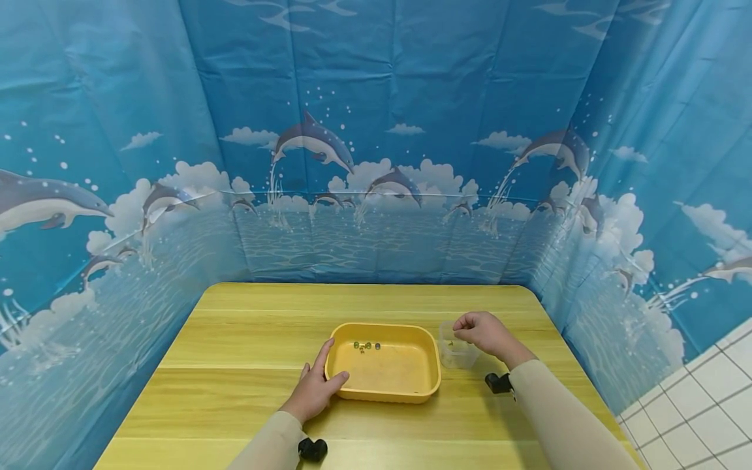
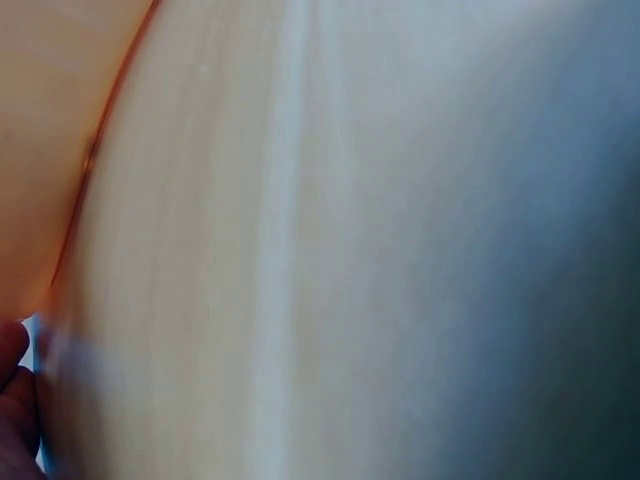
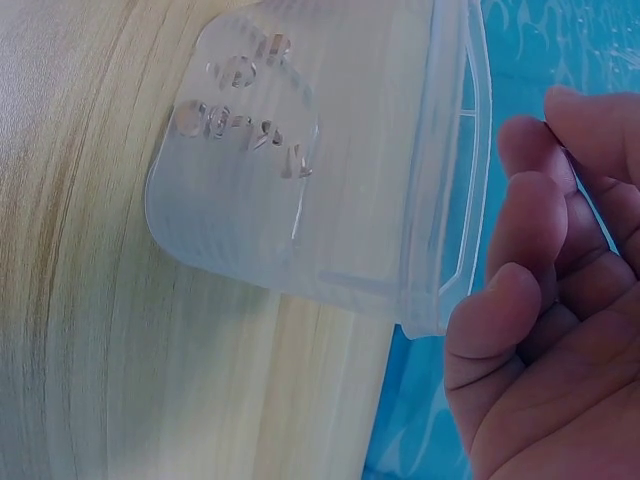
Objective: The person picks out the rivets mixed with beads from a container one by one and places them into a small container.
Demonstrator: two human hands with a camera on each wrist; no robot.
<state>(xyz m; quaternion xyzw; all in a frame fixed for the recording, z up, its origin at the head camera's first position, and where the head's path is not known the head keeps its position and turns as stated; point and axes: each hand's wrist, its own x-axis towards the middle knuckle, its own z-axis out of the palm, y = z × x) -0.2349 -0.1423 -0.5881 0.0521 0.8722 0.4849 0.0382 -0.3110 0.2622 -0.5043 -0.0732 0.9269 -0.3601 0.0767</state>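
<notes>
A yellow tray (image 1: 388, 375) sits on the table. My left hand (image 1: 314, 391) grips its left end, thumb over the near rim and fingers along the outer side. Several small marbles (image 1: 368, 345) and tiny yellowish bits lie near the tray's far left. To its right stands a clear plastic container (image 1: 461, 359). Over that container's rim is my right hand (image 1: 484, 333), with thumb and index fingertips together and the other fingers curled. No object shows between those fingertips. Small shiny pieces (image 3: 240, 125) are visible through the container's wall near its bottom.
The wooden table (image 1: 235, 385) runs back to a blue dolphin-print curtain (image 1: 376, 241), which also hangs at both sides. White tiles (image 1: 699, 405) show at the lower right. The tray's edge (image 2: 90, 160) appears at the left of the left wrist view.
</notes>
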